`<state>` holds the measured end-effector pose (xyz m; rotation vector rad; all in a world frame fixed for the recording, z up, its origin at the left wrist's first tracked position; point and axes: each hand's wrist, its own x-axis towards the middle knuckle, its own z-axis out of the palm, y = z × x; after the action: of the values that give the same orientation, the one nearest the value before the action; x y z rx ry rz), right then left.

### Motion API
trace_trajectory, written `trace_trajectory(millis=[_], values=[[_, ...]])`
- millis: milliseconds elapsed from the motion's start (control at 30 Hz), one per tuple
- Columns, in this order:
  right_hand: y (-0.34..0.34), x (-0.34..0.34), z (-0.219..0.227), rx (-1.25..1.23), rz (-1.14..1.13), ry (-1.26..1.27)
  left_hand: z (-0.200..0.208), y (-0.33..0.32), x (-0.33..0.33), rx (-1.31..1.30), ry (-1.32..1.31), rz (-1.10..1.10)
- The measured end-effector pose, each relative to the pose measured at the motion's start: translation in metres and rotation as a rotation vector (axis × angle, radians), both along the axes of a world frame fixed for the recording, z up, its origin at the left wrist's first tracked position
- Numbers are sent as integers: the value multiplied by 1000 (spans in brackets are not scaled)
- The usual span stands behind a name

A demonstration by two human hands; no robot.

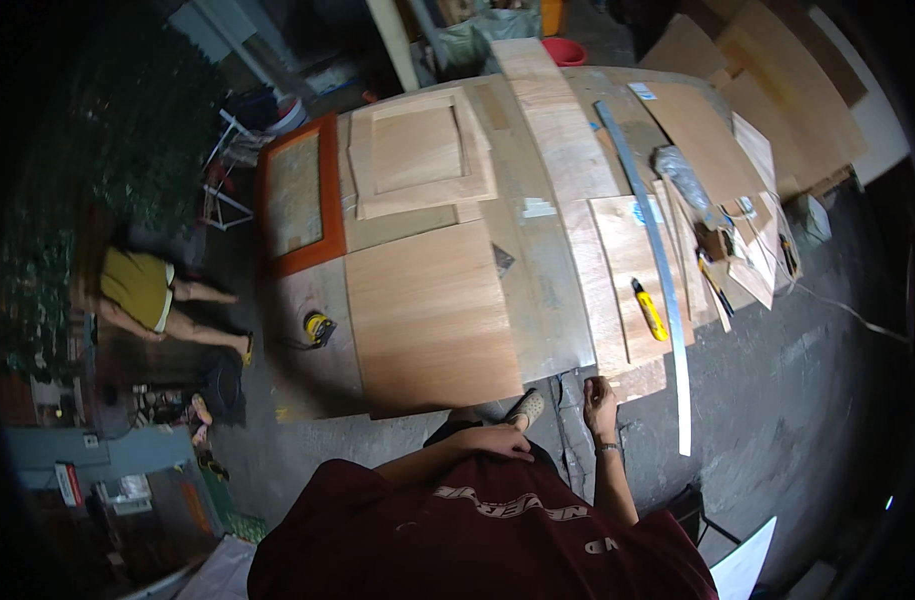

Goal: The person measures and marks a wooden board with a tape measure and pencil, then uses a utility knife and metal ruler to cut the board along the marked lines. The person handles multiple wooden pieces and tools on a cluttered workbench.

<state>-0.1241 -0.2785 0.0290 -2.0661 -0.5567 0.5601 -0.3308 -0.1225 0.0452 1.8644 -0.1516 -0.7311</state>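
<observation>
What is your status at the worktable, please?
Left hand at waist; right hand near worktable. Yellow utility knife lying on plywood. Metal straightedge overhanging worktable's near edge.

At far rear, locate red basin (565,53) near greenish sacks (492,32); at left, person (135,290) in olive-yellow clothing; at lower left, red-and-white box (69,484)

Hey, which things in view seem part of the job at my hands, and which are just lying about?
Probably the job, being nearer the bare right hand:
yellow-and-black box cutter
long, thin, silver metal strip
pale rectangular plywood board under the cutter

Probably just lying about, farther off:
round red plastic-looking basin
crumpled translucent plastic bag
</observation>
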Motion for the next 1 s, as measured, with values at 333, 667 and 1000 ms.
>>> trace_trajectory(millis=[333, 667, 1000], values=[[-163, 14, -16, -248, -318, -3, -12, -45, 45, -207, 73, 131], [-297, -104, -167, -692, -245, 534, -22, 45, 63, 164, -247, 909], [-197, -83, -115, -721, 142, 242, -37, 187, -37, 1082, -690, 1257]])
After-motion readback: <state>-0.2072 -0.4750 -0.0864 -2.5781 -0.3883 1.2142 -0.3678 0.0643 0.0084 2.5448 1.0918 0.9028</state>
